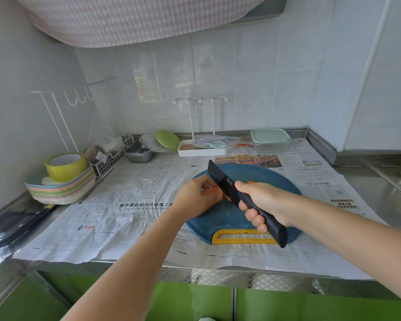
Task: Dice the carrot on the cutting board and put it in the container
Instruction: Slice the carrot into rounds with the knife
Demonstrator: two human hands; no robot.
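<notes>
Closest to the person, glossy green cabinet doors (195, 304) run below the front edge of a stainless-steel table (368, 193). Sheets of newspaper (125, 216) cover most of the table. On the paper lies a round blue cutting board (218, 218) with a yellow handle opening (241, 237) at its near edge.

The right hand (264, 202) is wrapped round the handle of a black knife (222, 184), whose blade slants away to the left. The left hand (195, 200) has its fingers bent over the carrot (212, 193) and holds it down on the left part of the board. The carrot is orange, mostly hidden under the fingers, and the blade crosses its cut end. A small orange piece (250, 182) shows on the board just behind the right hand.

A bold Chinese headline beside the left wrist reads "在中国式现代化征程上". The blade has a small pale mark that is too small to read.

On the left stand a stack of pastel plates (60, 191) with a yellow-green tape roll (65, 166) on top, and a white wire basket (111, 158). Dark-handled knives (21, 223) lie nearer. At the back sit steel trays (139, 151), a white rack (202, 149) and the clear container (270, 140) with a pale green lid, well apart from the board. White tiles (241, 77) cover the walls, and a pink checked cloth (125, 19) hangs overhead.
</notes>
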